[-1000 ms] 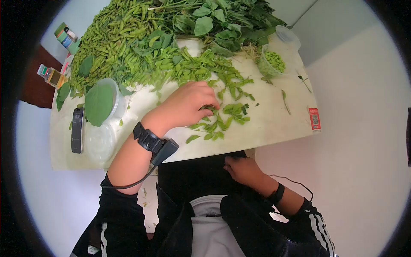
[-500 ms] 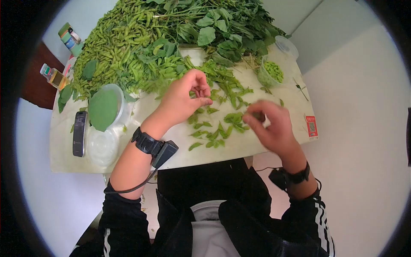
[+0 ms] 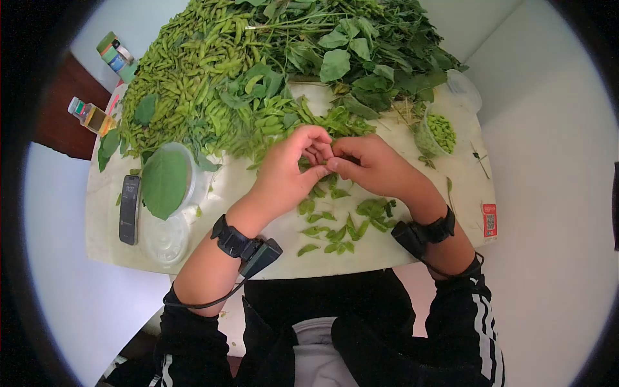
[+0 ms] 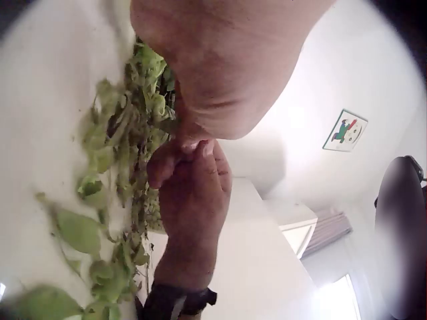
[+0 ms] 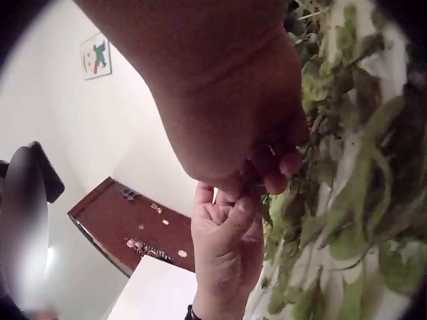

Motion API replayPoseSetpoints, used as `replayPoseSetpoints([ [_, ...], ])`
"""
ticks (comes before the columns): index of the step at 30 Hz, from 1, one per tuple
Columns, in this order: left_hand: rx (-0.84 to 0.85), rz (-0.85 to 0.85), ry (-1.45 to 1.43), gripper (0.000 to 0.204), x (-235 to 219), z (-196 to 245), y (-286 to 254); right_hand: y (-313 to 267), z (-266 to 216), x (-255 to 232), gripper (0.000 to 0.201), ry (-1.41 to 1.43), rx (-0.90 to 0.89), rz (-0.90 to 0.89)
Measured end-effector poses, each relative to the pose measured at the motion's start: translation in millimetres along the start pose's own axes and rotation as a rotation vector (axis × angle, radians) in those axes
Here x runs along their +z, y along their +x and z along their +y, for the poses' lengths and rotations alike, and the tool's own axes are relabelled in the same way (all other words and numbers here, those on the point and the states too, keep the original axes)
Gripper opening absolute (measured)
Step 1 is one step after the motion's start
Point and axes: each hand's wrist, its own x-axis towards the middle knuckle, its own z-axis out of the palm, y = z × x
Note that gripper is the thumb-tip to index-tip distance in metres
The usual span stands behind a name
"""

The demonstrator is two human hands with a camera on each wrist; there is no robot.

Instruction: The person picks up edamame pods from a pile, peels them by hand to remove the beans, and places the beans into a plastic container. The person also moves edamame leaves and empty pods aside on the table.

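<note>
In the head view my left hand (image 3: 290, 161) and right hand (image 3: 374, 166) meet fingertip to fingertip above the table (image 3: 271, 238). Thumbs and curled fingers of both pinch a small green soybean pod (image 5: 266, 207), almost wholly covered by the fingers. Loose pods (image 3: 336, 246) lie scattered on the tabletop on the near side of the hands. Just beyond them spreads a band of paler green pods (image 3: 277, 116). Both wrist views show the thumbs close together, with pods and hulls beside them.
A big heap of soybean pods (image 3: 187, 71) and leafy stalks (image 3: 400, 71) covers the far side. Right stands a clear tub of shelled beans (image 3: 442, 134). Left are a leaf-covered bowl (image 3: 200, 177), a clear lid (image 3: 166, 238), a phone (image 3: 129, 209) and a bottle (image 3: 93, 118).
The right hand has risen from the lap, crossed over the table and met the left. The left hand has lifted from the loose pods with its fingers pinched. The head view has shifted slightly.
</note>
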Motion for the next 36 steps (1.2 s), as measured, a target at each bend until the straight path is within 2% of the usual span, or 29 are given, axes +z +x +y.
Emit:
replayPoseSetpoints([
  [2,-0.03,-0.002,-0.031,0.037,-1,-2,1,-2,13,6,0.02,0.29,0.02,0.028],
  [7,0.065,0.127,0.003,0.038,1,-7,0,-3,-1,9,0.019,0.272,-0.034,0.12],
  [12,0.049,0.131,-0.023,0.04,0,-7,1,0,7,15,0.021,0.217,-0.031,0.153],
  [18,0.076,0.1,-0.085,0.033,-3,-2,-1,-1,10,19,0.024,0.334,-0.033,0.177],
  [20,-0.103,0.088,-0.171,0.027,-2,-2,-2,0,11,19,0.024,0.332,-0.044,0.103],
  [21,-0.106,0.09,-0.175,0.027,-1,-2,-3,-1,11,19,0.024,0.333,-0.04,0.1],
  [23,-0.061,0.048,0.013,0.023,0,-1,-2,-1,7,19,0.023,0.222,-0.147,0.105],
  [27,-0.05,0.092,-0.023,0.02,4,-7,-1,1,6,18,0.022,0.183,-0.14,0.145],
  [29,-0.074,0.046,-0.094,0.021,7,-3,-4,0,7,21,0.02,0.211,-0.074,0.27],
  [33,-0.143,0.011,-0.185,0.024,6,-2,-4,1,12,23,0.018,0.264,-0.051,0.212],
  [35,-0.28,-0.021,-0.438,0.026,2,1,-3,0,11,21,0.017,0.164,-0.146,0.177],
  [36,-0.279,-0.021,-0.443,0.026,2,0,-2,0,10,20,0.017,0.161,-0.143,0.175],
])
